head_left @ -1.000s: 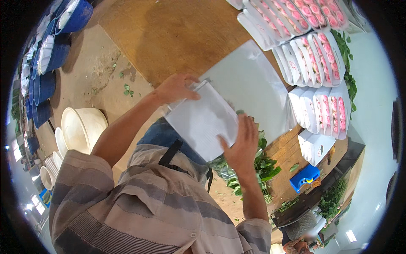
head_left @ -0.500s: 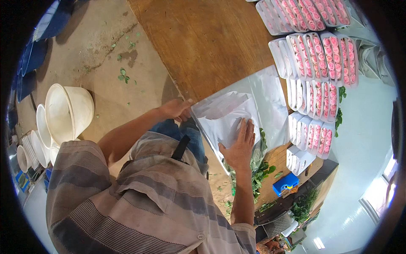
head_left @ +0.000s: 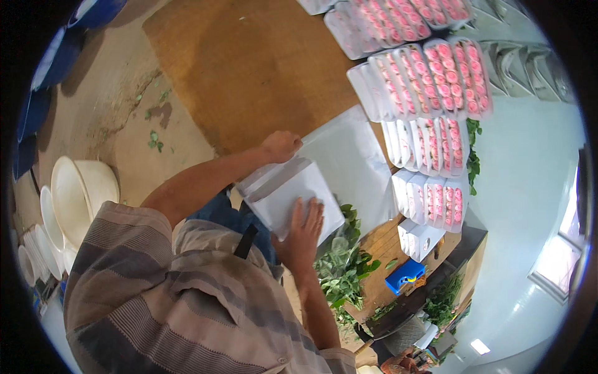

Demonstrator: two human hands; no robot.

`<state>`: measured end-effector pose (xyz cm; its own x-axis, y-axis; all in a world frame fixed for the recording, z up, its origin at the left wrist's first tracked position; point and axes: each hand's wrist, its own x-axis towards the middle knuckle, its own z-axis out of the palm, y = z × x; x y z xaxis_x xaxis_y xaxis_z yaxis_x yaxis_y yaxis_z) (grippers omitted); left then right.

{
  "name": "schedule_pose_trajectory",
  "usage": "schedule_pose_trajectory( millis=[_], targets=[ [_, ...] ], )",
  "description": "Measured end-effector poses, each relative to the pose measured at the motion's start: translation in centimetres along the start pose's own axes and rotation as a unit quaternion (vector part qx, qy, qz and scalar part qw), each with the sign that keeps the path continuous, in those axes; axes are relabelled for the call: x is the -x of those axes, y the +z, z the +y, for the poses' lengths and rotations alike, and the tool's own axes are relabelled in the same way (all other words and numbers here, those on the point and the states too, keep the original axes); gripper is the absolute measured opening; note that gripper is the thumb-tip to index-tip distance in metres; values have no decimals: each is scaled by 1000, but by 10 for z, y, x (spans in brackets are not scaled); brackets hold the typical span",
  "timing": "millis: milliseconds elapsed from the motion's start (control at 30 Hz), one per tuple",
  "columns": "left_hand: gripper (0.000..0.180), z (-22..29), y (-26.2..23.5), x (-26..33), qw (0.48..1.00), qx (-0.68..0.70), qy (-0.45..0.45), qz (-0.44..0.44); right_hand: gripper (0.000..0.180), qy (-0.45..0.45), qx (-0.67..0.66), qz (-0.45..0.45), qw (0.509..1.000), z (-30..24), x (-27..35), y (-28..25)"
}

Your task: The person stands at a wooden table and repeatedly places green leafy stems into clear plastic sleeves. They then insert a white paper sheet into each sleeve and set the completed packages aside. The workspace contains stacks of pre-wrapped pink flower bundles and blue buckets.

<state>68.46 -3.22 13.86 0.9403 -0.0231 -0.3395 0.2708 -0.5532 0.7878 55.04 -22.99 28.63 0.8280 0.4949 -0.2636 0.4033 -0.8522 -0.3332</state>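
A bundle wrapped in white paper (head_left: 309,190) lies at the near edge of the table, with green leafy stems (head_left: 342,268) sticking out of its near right end. Under and beyond it spreads a translucent plastic sheet (head_left: 358,156). My left hand (head_left: 282,147) is closed at the bundle's far side, its fingers gripping the sheet's edge. Flat on the white paper rests my right hand (head_left: 300,234), fingers stretched out and slightly apart. What is inside the paper is hidden.
Rows of pink roses in white wrappers (head_left: 445,78) stand along the table's right side. A wooden tabletop (head_left: 249,68) extends away from me. To the right lies a blue tool with a yellow part (head_left: 405,277). Cream buckets (head_left: 84,193) stand on the floor at left, blue tubs (head_left: 59,56) farther off.
My left hand has moved away and right with the sheet's edge. The white paper looks flatter and more squarely folded. My right hand still presses on it. The whole view has shifted.
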Motion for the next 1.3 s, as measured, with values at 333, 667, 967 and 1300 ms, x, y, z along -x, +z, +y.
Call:
schedule_pose_trajectory(
  millis=[333,667,967,1300],
  targets=[
    [36,73,9,-104,993,-26,89,-73,99,2,-78,18,997,-5,-1,-7],
    [39,147,-60,-20,952,79,189,-227,104,18,-116,39,992,0,0,-6],
    [105,121,6,-50,975,-13,102,-199,102,14,-81,41,996,0,2,-9],
    [36,133,28,-70,972,-141,176,-71,98,8,-113,33,993,4,3,-5]
  ],
)
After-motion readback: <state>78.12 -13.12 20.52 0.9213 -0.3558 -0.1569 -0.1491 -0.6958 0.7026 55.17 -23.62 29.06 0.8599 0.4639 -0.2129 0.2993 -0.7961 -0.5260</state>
